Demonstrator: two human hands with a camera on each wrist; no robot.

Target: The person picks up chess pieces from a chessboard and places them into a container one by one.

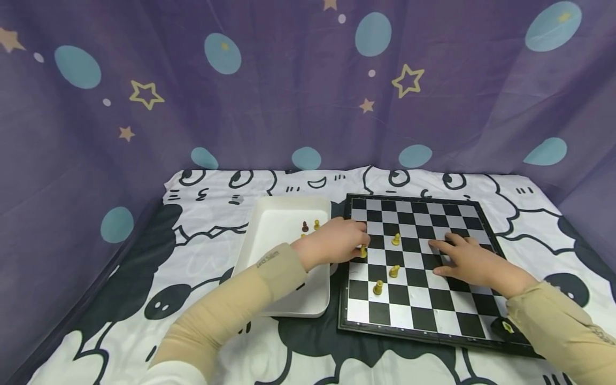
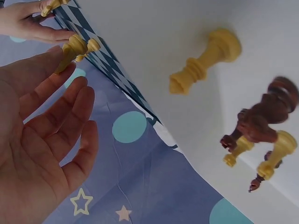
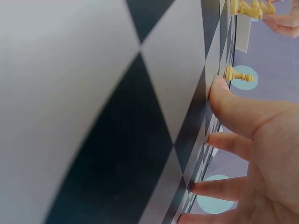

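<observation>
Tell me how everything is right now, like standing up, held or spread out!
Left hand: pinching a yellow piece
Pinched yellow piece: held
Right hand: fingers spread
Chessboard: unfolded, flat
Other three yellow board pieces: standing upright
White tray: uncovered, pieces inside
Dark red tray piece: standing
Patterned cloth: spread out
Purple curtain: hanging

Chessboard (image 1: 414, 293) looks like smooth plastic, slight sheen. Tray (image 1: 274, 230) is smooth white plastic, semi-gloss. Yellow chess pieces (image 2: 198, 67) read as smooth satin plastic; brown chess piece (image 2: 267, 112) looks glossier. Sheet (image 1: 260, 342) and curtain (image 1: 289, 107) are matt cloth, creased. Sleeves (image 1: 226, 299): matt fabric.
</observation>
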